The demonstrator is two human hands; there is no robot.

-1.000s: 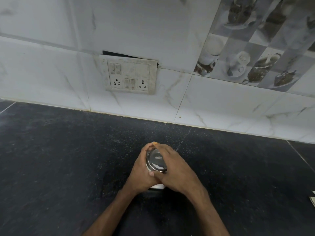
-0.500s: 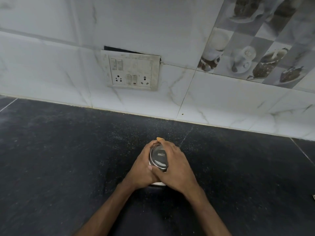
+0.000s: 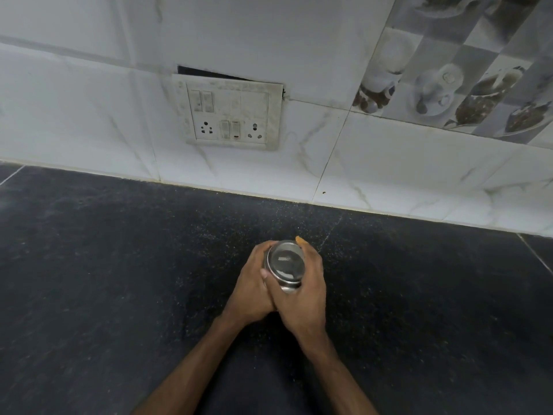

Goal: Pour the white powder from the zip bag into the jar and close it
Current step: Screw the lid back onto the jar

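A small jar with a shiny steel lid point(image 3: 285, 263) stands on the black stone counter point(image 3: 104, 280), in the middle of the view. My left hand point(image 3: 254, 290) wraps the jar's left side. My right hand point(image 3: 305, 292) grips the lid and the right side, with an orange-tinted fingertip showing past the far rim. Both hands hide the jar's body almost completely. No zip bag is in view.
A white tiled wall point(image 3: 389, 163) rises at the back of the counter, with a dirty switch-and-socket plate point(image 3: 229, 115) above and left of the jar. Decorative cup-pattern tiles point(image 3: 466, 76) fill the upper right. Fine white specks dust the counter around the jar.
My right hand has slid off the top of the lid toward its right side, so more of the steel lid shows. The camera has tilted, shifting the scene slightly. The jar stays in place.
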